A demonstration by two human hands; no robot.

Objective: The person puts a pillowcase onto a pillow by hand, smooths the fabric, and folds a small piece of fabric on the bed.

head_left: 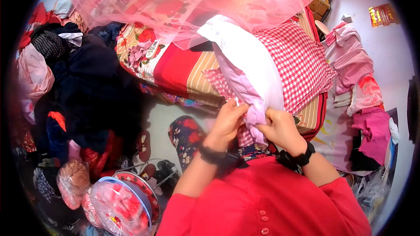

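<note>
A long white and pale pink pillow (253, 65) stretches from the bed toward my lap, its near end bunched into a narrow twist. My left hand (227, 120) pinches the left side of that twisted end, and some finger detail is hidden behind the cloth. From the other side my right hand (281, 129) grips the same bunched cloth, thumb pressed against it. Red-and-white checked cloth (246, 137) shows below my hands and also along the pillow's left side. Just right of it, a checked pillow (291, 57) lies on the bed.
The bed (173, 67) has a striped and floral cover, with a remote control (152, 49) on it. Pink netting (183, 0) hangs over the far side. Dark clothes (96, 78) pile up at left, above a bagged basin (122, 205). Folded pink clothes (350, 57) line the right.
</note>
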